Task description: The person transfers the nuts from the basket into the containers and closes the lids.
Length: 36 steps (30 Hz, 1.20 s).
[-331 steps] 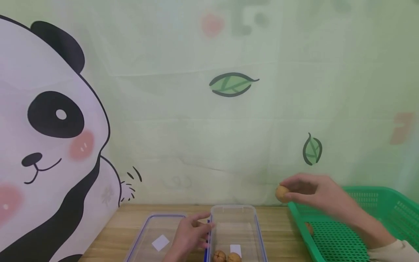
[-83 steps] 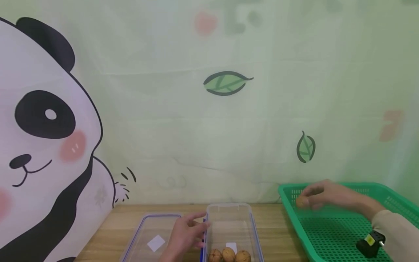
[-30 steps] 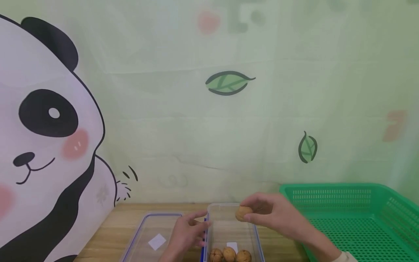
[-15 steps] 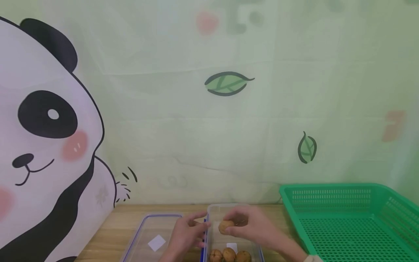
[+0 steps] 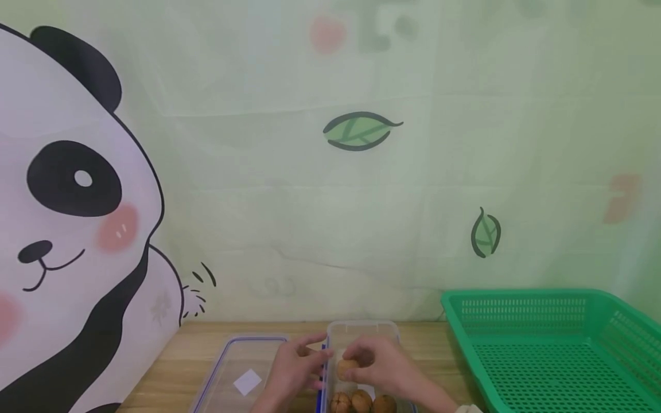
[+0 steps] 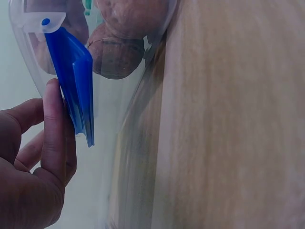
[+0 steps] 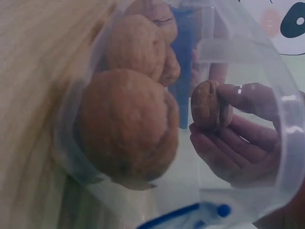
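My right hand (image 5: 379,362) pinches a walnut (image 5: 347,370) between thumb and fingers, low inside a clear plastic box (image 5: 361,328). Several walnuts sit at the box's near end, three of them in a row (image 5: 361,400) in the head view. Through the clear wall, the right wrist view shows the pinched walnut (image 7: 205,107) apart from the others. At the box's left side, my left hand (image 5: 294,367) touches the edge with fairly straight fingers. Beside those fingers hangs a blue side latch (image 6: 78,76), seen in the left wrist view.
Left of the box lies a clear lid (image 5: 268,347) with a blue seal and a white square label, partly behind my left hand. A green perforated basket (image 5: 467,338) stands on the right. Behind the wooden table (image 5: 428,338) hangs a panda-printed cloth.
Carried left from the basket, the walnut in my right hand has come down into the box. Since the oldest frame, the near row has gained a walnut. My left hand keeps its place.
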Each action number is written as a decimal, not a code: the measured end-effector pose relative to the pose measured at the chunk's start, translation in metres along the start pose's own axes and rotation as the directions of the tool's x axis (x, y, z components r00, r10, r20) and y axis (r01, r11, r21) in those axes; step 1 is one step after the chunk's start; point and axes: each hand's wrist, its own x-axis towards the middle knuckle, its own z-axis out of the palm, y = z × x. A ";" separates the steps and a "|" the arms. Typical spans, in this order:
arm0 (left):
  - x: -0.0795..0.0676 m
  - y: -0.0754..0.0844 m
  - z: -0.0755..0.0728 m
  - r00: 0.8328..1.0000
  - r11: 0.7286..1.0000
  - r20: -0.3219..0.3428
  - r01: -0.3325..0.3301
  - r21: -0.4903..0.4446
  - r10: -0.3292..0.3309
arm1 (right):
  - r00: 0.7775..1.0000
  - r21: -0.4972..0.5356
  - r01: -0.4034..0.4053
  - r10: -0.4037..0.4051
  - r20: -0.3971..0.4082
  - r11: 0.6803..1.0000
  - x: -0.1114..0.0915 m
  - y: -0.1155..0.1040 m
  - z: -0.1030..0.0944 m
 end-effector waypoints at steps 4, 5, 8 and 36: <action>0.000 0.001 0.000 1.000 1.000 0.000 0.004 0.004 -0.004 | 1.000 -0.024 -0.005 0.005 0.008 1.000 0.002 0.005 0.005; 0.000 0.001 0.000 1.000 1.000 0.000 0.004 0.005 -0.004 | 1.000 -0.034 -0.005 0.005 0.006 0.999 0.003 0.005 0.006; 0.001 0.001 0.001 1.000 1.000 -0.002 0.004 0.004 -0.004 | 1.000 -0.046 -0.006 0.006 0.002 0.999 0.005 0.007 0.009; 0.000 0.000 0.000 1.000 1.000 -0.002 -0.004 0.002 0.004 | 0.997 -0.163 -0.065 0.072 0.033 0.984 0.008 0.014 0.023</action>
